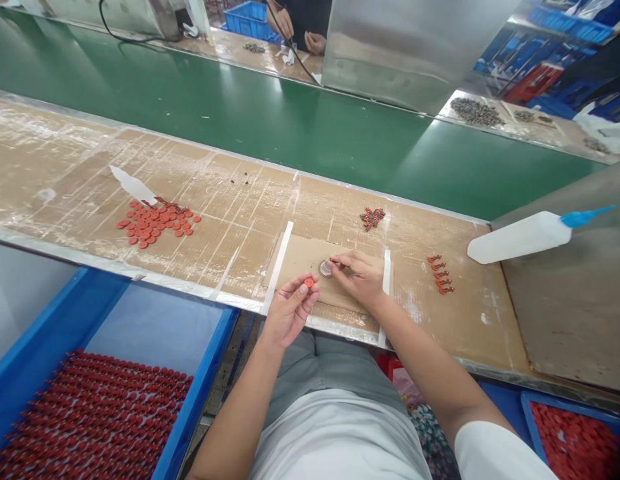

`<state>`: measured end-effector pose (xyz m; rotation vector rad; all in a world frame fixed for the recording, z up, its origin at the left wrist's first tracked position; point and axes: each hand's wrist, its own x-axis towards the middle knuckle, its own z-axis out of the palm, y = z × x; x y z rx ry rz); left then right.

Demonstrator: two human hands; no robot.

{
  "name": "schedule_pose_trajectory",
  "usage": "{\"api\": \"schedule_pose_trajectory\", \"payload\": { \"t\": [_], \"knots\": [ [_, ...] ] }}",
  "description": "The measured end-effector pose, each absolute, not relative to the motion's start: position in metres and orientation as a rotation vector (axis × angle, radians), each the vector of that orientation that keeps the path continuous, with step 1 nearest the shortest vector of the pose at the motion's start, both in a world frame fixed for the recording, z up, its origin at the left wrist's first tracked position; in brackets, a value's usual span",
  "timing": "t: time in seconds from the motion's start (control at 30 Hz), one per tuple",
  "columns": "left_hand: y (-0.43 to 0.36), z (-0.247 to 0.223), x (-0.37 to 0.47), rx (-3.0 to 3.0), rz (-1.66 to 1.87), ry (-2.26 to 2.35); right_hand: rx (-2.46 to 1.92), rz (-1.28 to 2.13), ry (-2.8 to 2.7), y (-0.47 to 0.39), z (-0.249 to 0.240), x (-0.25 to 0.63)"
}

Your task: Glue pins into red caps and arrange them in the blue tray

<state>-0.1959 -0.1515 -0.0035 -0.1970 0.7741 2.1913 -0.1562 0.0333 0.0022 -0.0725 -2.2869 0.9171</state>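
Note:
My left hand [293, 308] pinches a small round red disc [309, 283] between thumb and fingers, above the front of the table. Just beyond it, a small round shallow dish [325, 268] rests on a cardboard sheet [335, 293] taped down at both sides. My right hand [359, 275] is closed at the dish's right edge, with a tiny dark-and-red piece [333, 261] at its fingertips. That piece's exact kind is too small to tell. Behind the hands lies a little heap of thin red-and-black pieces [373, 219].
Loose red discs [155, 225] lie to the left beside a white pointed nozzle [133, 185]. Right of me are a row of red assembled pieces [441, 275] and a white squeeze bottle [523, 238]. A blue bin [187, 407] holds rows of red parts. Across the green belt [240, 100], another person's hands work.

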Motion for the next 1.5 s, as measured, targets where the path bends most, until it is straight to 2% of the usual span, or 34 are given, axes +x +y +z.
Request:
{"api": "schedule_pose_trajectory", "payload": {
  "t": [0.17, 0.37, 0.5, 0.87, 1.03, 1.5],
  "knots": [
    [-0.151, 0.004, -0.193, -0.226, 2.203, 0.782, -0.217, 1.060, -2.138, 0.028, 0.009, -0.154],
    [-0.148, 0.015, -0.184, -0.270, 2.209, 0.793, -0.491, 1.645, -1.674, 0.017, 0.027, -0.145],
    [-0.148, 0.023, -0.174, -0.275, 2.178, 0.785, -0.488, 1.827, -1.571, 0.005, 0.040, -0.132],
    [-0.151, 0.032, -0.159, -0.260, 2.222, 0.786, -0.379, 1.731, -1.768, -0.036, 0.049, -0.106],
    [-0.151, 0.034, -0.157, -0.232, 2.245, 0.774, -0.316, 1.570, -1.824, -0.040, 0.046, -0.106],
    [-0.153, 0.036, -0.157, -0.249, 2.261, 0.829, -0.249, 1.457, -1.917, -0.038, 0.046, -0.107]
  ]
}}
